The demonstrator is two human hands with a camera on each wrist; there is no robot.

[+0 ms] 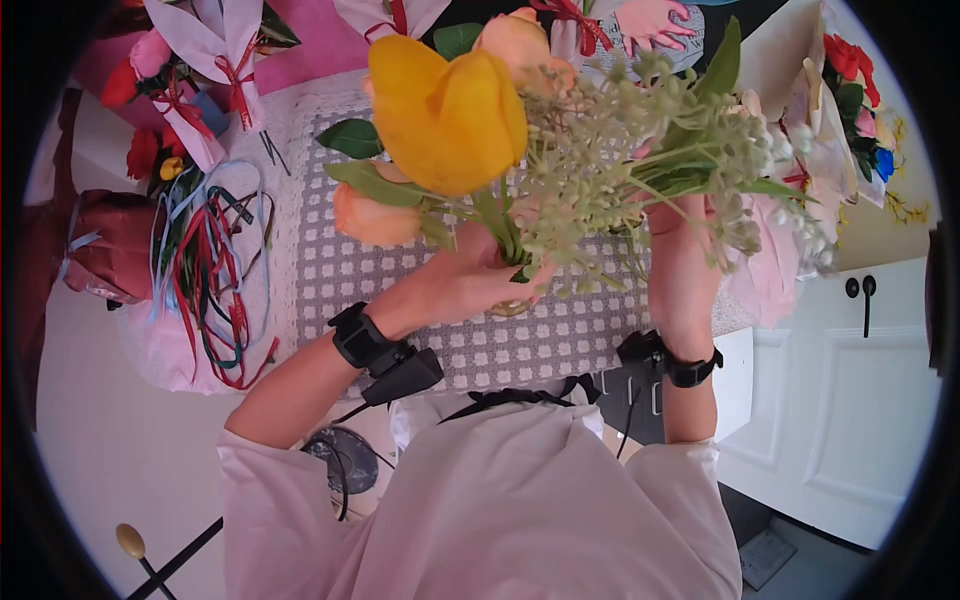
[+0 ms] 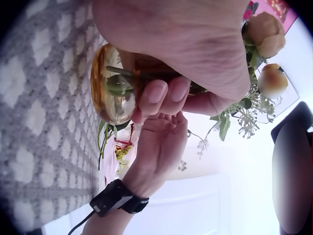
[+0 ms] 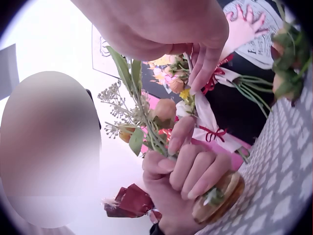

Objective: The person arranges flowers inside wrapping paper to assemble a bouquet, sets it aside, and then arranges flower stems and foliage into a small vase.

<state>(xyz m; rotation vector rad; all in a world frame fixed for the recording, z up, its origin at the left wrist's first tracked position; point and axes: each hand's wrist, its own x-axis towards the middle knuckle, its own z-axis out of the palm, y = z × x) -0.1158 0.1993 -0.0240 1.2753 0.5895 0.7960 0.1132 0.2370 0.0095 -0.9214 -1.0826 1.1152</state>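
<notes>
My left hand (image 1: 465,275) grips a small amber glass vase (image 2: 115,95), its fingers curled round the neck. The vase rests on the grey-and-white checked cloth, with stems and a leaf visible through the glass. Out of it rise a large yellow tulip (image 1: 450,115), peach roses (image 1: 375,215) and sprigs of small pale green buds (image 1: 590,150). My right hand (image 1: 685,270) is raised to the right of the vase, its fingers bent among the leafy stems (image 1: 690,150). Greenery covers those fingertips in the head view, and I cannot tell whether they pinch a stem.
Ribbons (image 1: 215,270) in red, blue and green lie in a heap at the left. Small wrapped bouquets (image 1: 215,45) with red bows lie along the back. A larger bouquet (image 1: 850,90) stands at the right, near a white cabinet door (image 1: 850,390). Pink wrapping (image 1: 765,260) sits beside my right wrist.
</notes>
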